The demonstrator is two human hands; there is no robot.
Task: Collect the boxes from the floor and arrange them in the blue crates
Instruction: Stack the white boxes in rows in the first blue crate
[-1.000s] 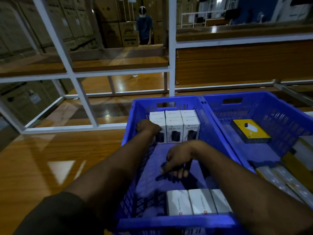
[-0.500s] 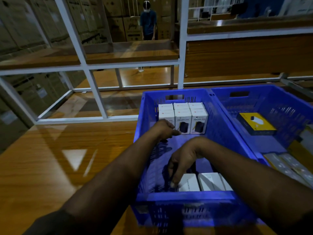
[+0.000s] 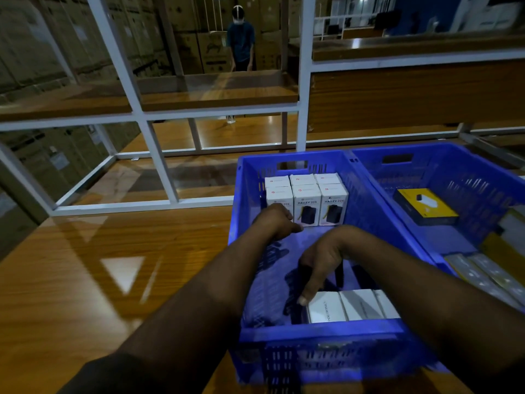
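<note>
The left hand (image 3: 277, 223) rests at the foot of the white boxes (image 3: 306, 200) stacked upright against the left crate's (image 3: 241, 280) far wall; I cannot tell its grip. The right hand (image 3: 319, 264), fingers pointing down, touches the flat row (image 3: 352, 305) at the near wall (unfinished, judging by the bare middle). The right crate (image 3: 397, 177) holds a yellow box (image 3: 424, 206) and others.

A warehouse or stockroom: tall stacks of brown cardboard cartons (image 3: 204, 49) fill the back and left, seen through white metal racking (image 3: 305, 81) with long wooden shelves (image 3: 216, 95). Blue plastic crates (image 3: 321, 334) on the shelf hold rows of identical white retail boxes (image 3: 306, 204), and another person (image 3: 241, 38) stands among the cartons under dim light
</note>
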